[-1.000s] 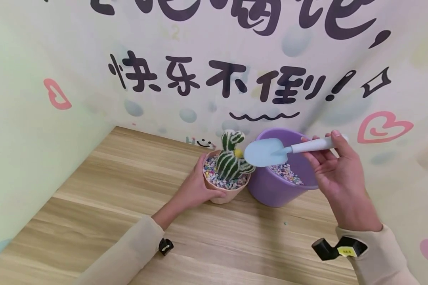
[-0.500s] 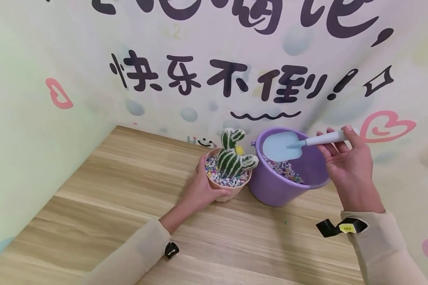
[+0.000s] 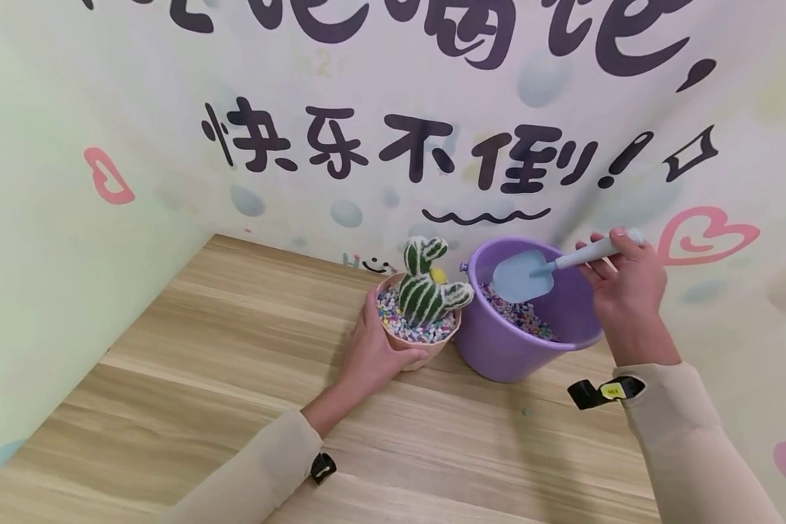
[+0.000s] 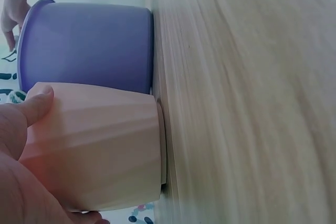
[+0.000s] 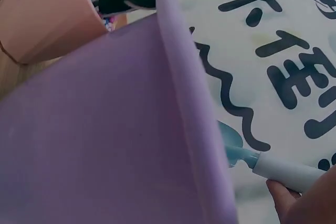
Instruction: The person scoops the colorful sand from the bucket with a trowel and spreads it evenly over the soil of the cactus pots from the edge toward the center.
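Observation:
My left hand [image 3: 370, 351] grips the side of a peach flower pot [image 4: 100, 148], its thumb near the rim. In the pot stands a green and white knitted cactus [image 3: 422, 291] with a yellow bud, set in colourful pebbles [image 3: 426, 331]. My right hand [image 3: 632, 298] holds a small trowel [image 3: 524, 276] by its white handle. Its light blue blade slants down inside the mouth of a purple bucket [image 3: 504, 353], over the loose pebbles [image 3: 520, 313] there. In the right wrist view the bucket wall hides most of the blade. Whether the blade touches the pebbles, I cannot tell.
Pot and bucket stand side by side on a wooden table [image 3: 236, 327], close to the back wall cloth [image 3: 340, 65] with black lettering. One tiny green pebble [image 3: 525, 412] lies on the table in front of the bucket.
The trowel has moved right, from beside the cactus to over the bucket, then its blade has dipped lower into the mouth. My left hand keeps its hold on the pot.

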Motion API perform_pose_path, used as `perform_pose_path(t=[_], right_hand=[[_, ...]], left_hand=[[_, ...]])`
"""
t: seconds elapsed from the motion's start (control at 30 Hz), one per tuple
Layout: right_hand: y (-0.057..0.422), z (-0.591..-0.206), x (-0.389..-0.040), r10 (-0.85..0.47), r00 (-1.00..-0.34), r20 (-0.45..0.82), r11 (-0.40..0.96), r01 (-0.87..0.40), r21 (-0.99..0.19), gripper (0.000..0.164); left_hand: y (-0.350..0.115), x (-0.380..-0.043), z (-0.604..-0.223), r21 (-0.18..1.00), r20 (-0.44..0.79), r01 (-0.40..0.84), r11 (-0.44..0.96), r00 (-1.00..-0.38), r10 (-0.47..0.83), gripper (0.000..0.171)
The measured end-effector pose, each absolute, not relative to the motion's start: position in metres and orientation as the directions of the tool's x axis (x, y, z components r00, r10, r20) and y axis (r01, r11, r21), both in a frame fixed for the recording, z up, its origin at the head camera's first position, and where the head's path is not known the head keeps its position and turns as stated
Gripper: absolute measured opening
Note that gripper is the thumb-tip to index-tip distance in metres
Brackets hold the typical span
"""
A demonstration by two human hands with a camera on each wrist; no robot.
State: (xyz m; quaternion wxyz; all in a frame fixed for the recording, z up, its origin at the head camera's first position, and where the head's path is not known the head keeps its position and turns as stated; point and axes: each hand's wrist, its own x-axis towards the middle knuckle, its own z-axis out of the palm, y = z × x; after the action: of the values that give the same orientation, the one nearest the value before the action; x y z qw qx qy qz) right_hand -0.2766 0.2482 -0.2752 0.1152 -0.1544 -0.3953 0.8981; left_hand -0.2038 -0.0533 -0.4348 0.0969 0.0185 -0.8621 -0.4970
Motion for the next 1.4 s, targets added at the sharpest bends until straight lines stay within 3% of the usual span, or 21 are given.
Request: perform_pose_path(t=[0.4, 0.77, 0.97, 1.13, 1.4], right_hand=[[0.243, -0.284, -0.288, 0.284, -0.959, 0.001, -0.364, -0.109, -0.925, 0.036], [0.246, -0.301, -0.294, 0.189, -0.979, 0.076, -0.148, -0.104, -0.983, 0.045], [0.250, -0.313, -0.298, 0.050, -0.991, 0.122, -0.108, -0.127, -0.986, 0.035], [0.253, -0.320, -0.302, -0.069, -0.978, 0.197, 0.028, -0.199, -0.980, 0.029], [0.252, -0.327, -0.303, -0.098, -0.967, 0.235, 0.191, -0.250, -0.949, 0.025]], left_hand=[[-0.045, -0.202, -0.435, 0.822, 0.204, 0.064, 0.566, -0.961, -0.188, 0.130], [-0.044, -0.202, -0.436, 0.812, 0.192, 0.040, 0.582, -0.961, -0.201, 0.133], [-0.043, -0.202, -0.436, 0.812, 0.184, 0.038, 0.583, -0.964, -0.194, 0.133], [-0.043, -0.203, -0.436, 0.814, 0.188, 0.043, 0.579, -0.963, -0.192, 0.132], [-0.043, -0.202, -0.436, 0.820, 0.190, 0.044, 0.570, -0.961, -0.199, 0.132]])
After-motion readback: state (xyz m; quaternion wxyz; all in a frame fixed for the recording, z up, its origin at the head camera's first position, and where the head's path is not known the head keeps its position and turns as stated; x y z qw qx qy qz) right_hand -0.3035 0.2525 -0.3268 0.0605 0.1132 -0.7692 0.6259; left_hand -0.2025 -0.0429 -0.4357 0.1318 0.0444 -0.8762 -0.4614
